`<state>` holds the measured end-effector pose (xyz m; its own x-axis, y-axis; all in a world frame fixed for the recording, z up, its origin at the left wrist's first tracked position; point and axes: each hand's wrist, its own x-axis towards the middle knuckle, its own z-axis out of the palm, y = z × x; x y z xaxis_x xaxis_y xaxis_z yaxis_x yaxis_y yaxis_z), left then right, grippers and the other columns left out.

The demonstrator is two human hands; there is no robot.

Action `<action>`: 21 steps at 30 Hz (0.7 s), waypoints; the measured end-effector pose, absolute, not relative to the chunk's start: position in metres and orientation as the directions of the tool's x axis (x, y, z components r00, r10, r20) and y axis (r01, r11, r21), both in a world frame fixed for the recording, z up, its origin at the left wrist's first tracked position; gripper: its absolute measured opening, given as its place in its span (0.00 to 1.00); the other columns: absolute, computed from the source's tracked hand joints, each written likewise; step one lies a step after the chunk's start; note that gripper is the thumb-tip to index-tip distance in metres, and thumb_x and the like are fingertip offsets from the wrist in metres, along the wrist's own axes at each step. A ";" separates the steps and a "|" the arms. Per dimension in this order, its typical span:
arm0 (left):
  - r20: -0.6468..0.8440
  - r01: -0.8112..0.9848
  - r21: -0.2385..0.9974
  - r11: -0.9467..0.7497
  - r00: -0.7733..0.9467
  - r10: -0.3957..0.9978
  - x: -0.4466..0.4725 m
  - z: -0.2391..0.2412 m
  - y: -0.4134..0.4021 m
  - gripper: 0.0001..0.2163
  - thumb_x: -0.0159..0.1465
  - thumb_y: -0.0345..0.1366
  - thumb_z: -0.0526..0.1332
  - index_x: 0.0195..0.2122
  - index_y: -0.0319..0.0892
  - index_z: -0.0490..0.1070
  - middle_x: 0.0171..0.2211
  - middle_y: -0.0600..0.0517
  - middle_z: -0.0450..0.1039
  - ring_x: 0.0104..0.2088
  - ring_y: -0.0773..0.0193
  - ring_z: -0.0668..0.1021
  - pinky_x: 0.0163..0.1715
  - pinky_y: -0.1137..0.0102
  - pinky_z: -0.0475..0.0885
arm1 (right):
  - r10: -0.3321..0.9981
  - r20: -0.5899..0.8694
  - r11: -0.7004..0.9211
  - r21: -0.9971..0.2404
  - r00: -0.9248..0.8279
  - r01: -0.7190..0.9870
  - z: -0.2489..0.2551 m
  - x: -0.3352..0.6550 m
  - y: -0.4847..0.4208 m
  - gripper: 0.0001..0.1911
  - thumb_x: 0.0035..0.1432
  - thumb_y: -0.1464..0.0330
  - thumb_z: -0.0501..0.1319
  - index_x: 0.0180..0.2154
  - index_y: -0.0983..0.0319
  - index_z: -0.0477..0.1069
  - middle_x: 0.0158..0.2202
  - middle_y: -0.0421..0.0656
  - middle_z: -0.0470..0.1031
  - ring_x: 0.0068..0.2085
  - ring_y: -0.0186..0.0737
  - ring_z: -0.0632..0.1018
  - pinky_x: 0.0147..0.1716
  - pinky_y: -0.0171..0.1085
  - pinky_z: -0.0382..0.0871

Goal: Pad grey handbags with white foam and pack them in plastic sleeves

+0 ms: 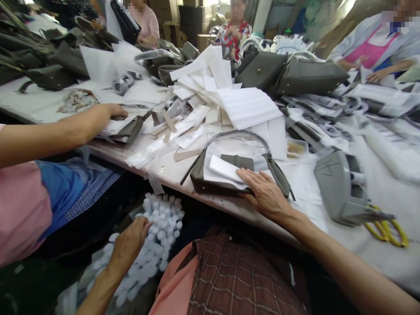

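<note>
A cluttered pale table [377,260] fills the room. The right hand [265,192] lies flat, fingers extended, slightly spread, on white foam [225,169] across a dark grey handbag [241,161] at the near edge. The left hand [131,238] hangs lower left, curled beside white rolls [166,223]; whether it pinches one I cannot tell.

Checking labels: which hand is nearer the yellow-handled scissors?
Right. The right hand rests at the dark grey leather handbag, left of the scissors; the left hand is farther left, at the white cylindrical rolls.
</note>
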<state>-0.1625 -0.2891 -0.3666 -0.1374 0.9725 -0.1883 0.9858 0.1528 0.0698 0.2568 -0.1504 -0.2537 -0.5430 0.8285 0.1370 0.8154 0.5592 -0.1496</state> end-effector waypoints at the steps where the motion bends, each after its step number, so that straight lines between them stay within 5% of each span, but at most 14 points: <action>1: -0.206 0.982 0.126 0.142 -0.114 0.972 -0.165 -0.365 -0.290 0.14 0.71 0.41 0.46 0.40 0.44 0.68 0.39 0.48 0.74 0.39 0.57 0.79 0.36 0.67 0.69 | 0.830 0.139 0.557 -0.150 -0.541 0.816 -0.254 0.257 -0.151 0.30 0.65 0.64 0.57 0.67 0.59 0.55 0.65 0.52 0.63 0.65 0.51 0.66 0.62 0.56 0.58; 5: -0.339 0.960 0.280 0.028 0.071 0.938 -0.147 -0.376 -0.287 0.17 0.66 0.30 0.51 0.54 0.48 0.67 0.53 0.48 0.71 0.45 0.59 0.79 0.44 0.67 0.71 | 0.836 0.153 0.546 -0.150 -0.526 0.824 -0.255 0.256 -0.152 0.29 0.66 0.64 0.57 0.66 0.60 0.56 0.65 0.52 0.63 0.65 0.51 0.66 0.62 0.56 0.58; 9: -0.388 0.983 0.183 0.024 0.050 0.920 -0.122 -0.396 -0.280 0.20 0.63 0.27 0.50 0.54 0.44 0.68 0.54 0.44 0.69 0.47 0.55 0.78 0.43 0.65 0.73 | 0.834 0.151 0.550 -0.155 -0.530 0.821 -0.255 0.256 -0.153 0.29 0.66 0.64 0.57 0.66 0.61 0.56 0.65 0.52 0.63 0.65 0.51 0.66 0.63 0.56 0.57; 17: -0.301 0.975 0.178 0.129 -0.071 0.951 -0.137 -0.408 -0.307 0.13 0.66 0.32 0.50 0.49 0.43 0.69 0.51 0.43 0.73 0.51 0.52 0.77 0.50 0.62 0.71 | 0.826 0.205 0.559 -0.173 -0.525 0.811 -0.260 0.258 -0.153 0.30 0.65 0.64 0.58 0.66 0.60 0.56 0.65 0.52 0.63 0.64 0.52 0.66 0.63 0.57 0.57; 21: -0.351 0.980 0.124 0.154 -0.102 0.931 -0.120 -0.415 -0.309 0.17 0.66 0.29 0.46 0.53 0.43 0.67 0.56 0.43 0.71 0.52 0.55 0.77 0.45 0.67 0.71 | 0.827 0.203 0.557 -0.180 -0.524 0.811 -0.260 0.259 -0.153 0.30 0.65 0.64 0.58 0.66 0.61 0.56 0.66 0.52 0.63 0.65 0.52 0.65 0.63 0.55 0.55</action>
